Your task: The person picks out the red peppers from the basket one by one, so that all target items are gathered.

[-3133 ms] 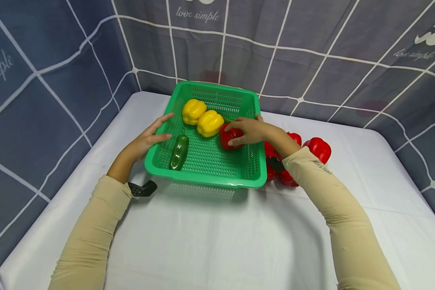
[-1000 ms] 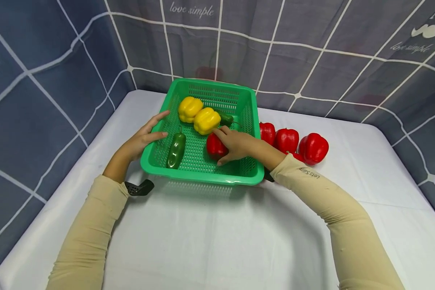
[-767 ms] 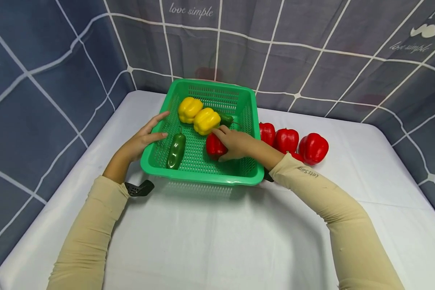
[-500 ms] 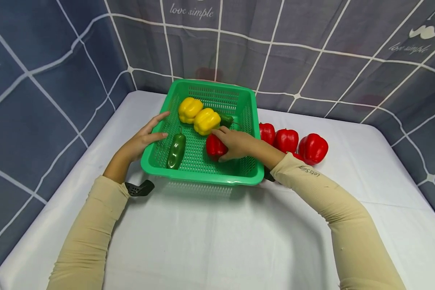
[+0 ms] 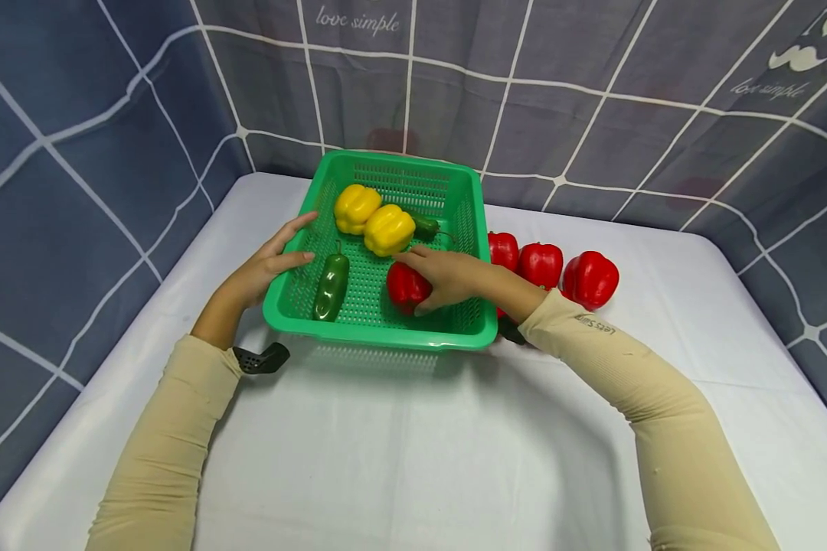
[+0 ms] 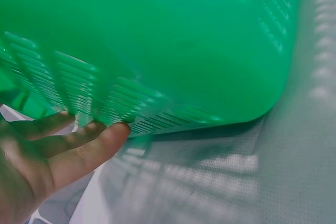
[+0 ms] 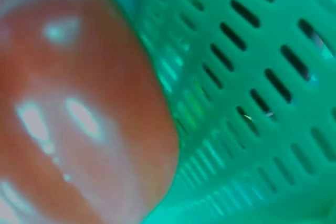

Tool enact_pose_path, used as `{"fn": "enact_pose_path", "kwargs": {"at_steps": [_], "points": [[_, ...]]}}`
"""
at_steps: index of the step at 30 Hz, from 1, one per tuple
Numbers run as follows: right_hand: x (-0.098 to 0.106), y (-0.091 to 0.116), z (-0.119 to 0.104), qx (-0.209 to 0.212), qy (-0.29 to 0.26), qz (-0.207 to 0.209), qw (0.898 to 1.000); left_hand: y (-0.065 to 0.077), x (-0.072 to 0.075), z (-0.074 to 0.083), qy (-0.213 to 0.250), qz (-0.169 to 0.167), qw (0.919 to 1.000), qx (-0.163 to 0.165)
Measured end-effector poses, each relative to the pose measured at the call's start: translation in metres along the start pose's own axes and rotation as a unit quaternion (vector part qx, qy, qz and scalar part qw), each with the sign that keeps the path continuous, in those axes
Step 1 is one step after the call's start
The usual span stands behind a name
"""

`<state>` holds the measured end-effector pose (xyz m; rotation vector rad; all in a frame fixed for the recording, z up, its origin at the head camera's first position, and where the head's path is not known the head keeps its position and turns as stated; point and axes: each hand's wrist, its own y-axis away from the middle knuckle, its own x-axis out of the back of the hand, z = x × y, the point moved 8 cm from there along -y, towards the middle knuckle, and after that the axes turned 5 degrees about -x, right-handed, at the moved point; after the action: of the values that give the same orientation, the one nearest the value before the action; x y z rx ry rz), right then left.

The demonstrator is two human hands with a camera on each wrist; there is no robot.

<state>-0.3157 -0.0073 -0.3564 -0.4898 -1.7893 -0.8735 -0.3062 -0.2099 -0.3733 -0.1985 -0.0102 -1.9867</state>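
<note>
My left hand (image 5: 262, 268) rests at the left side of a green plastic basket (image 5: 379, 334). Its thumb and index finger lie straight over the rim, while in the left wrist view other fingers (image 6: 89, 153) touch the outer wall, fairly straight. Inside the basket, my right hand (image 5: 448, 275) grips a red bell pepper (image 5: 406, 288), with thumb and fingers around its right side. That pepper (image 7: 79, 103) fills the left of the right wrist view. Two yellow bell peppers (image 5: 357, 209) sit behind it. A long green pepper (image 5: 331, 288) lies at the left, and another green pepper (image 5: 424, 225) is partly hidden.
Several red bell peppers (image 5: 540, 265) lie on the white-covered table (image 5: 358, 459) just right of the basket, some hidden by the right forearm. A grey-blue checked curtain (image 5: 455, 99) hangs behind and along both sides. Each wrist carries a black mount (image 5: 262, 358).
Since the oldest frame, the right hand and a red pepper at it have shifted left and toward the basket's front. Over the last second both hands stay nearly still; the view drifts slightly.
</note>
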Motion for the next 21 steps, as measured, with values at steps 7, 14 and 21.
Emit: {"fn": "enact_pose_path", "kwargs": {"at_steps": [7, 14, 21], "points": [[0.004, 0.008, -0.007, 0.015, -0.012, 0.009, 1.0, 0.0, 0.0, -0.001, -0.008, 0.002, 1.0, 0.004], [0.015, 0.02, -0.01, 0.027, -0.03, 0.03, 0.999, -0.002, 0.001, 0.001, -0.031, 0.011, 0.9994, -0.007], [0.026, 0.031, -0.006, 0.027, -0.052, 0.046, 0.997, -0.002, 0.002, 0.001, -0.032, 0.011, 0.9994, -0.011]]}}
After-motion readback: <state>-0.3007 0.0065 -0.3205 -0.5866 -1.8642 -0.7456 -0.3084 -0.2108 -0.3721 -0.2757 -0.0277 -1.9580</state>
